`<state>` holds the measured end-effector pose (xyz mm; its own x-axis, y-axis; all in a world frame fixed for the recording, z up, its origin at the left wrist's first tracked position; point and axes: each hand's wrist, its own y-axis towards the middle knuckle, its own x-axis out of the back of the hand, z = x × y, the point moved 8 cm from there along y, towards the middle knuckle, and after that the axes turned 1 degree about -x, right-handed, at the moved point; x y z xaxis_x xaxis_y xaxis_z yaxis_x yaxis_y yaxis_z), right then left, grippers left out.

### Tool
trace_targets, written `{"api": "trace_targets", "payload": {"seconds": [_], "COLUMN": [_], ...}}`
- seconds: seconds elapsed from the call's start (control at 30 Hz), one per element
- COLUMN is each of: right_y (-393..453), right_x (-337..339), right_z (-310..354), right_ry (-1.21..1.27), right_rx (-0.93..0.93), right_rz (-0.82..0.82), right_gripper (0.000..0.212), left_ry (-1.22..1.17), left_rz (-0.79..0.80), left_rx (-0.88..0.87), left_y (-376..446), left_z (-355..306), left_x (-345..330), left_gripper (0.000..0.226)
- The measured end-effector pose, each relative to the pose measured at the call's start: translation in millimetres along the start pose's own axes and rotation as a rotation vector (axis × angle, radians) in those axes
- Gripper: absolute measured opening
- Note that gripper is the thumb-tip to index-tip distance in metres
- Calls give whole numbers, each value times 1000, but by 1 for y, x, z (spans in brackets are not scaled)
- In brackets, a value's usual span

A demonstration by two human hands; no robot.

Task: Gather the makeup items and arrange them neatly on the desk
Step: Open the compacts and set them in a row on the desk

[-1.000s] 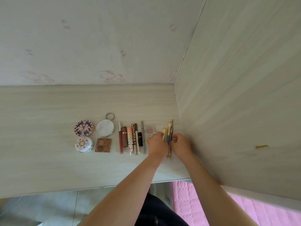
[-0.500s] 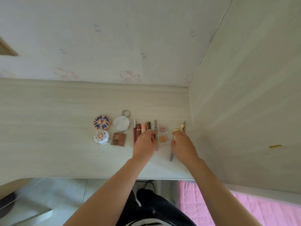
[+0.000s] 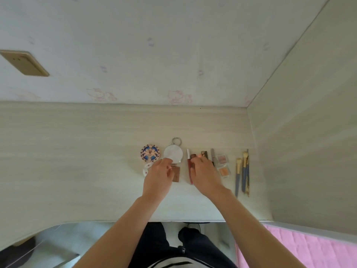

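Bare left hand (image 3: pixel 157 177) over compacts, right hand (image 3: pixel 206 176) over lipsticks

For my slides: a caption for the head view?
Two bare hands hover over a tidy makeup row on a pale wooden desk.

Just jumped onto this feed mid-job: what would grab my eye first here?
A tidy row of makeup on the pale wooden desk, from the patterned round compact and the ringed round mirror across to the blue-handled brushes by the right side panel. Both hands are over the row's middle: the left hand over the brown eyeshadow palette, the right hand over the lipstick tubes.
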<state>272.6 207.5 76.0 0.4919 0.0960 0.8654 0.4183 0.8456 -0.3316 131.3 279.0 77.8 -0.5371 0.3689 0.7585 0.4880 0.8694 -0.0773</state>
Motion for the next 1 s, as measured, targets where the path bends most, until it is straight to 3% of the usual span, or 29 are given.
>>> {"api": "trace_targets", "payload": {"seconds": [0.23, 0.43, 0.7, 0.8, 1.0], "right_y": [11, 33, 66, 71, 82], "right_x": [-14, -26, -53, -60, -67], "right_z": [52, 92, 113, 115, 119], "right_ry": [66, -23, -179, -194, -283], "right_rx": [-82, -111, -165, -144, -117], "right_rz": [-42, -55, 56, 59, 42], "right_gripper": [34, 34, 51, 47, 38], "left_ry": [2, 10, 94, 220, 184], "left_rz": [66, 164, 295, 404, 378], "left_rx": [-11, 32, 26, -4, 85], "left_y": [26, 53, 81, 85, 89], "left_z": [56, 99, 115, 120, 129], "left_x": [50, 67, 45, 26, 17], "left_gripper": [21, 20, 21, 30, 38]}}
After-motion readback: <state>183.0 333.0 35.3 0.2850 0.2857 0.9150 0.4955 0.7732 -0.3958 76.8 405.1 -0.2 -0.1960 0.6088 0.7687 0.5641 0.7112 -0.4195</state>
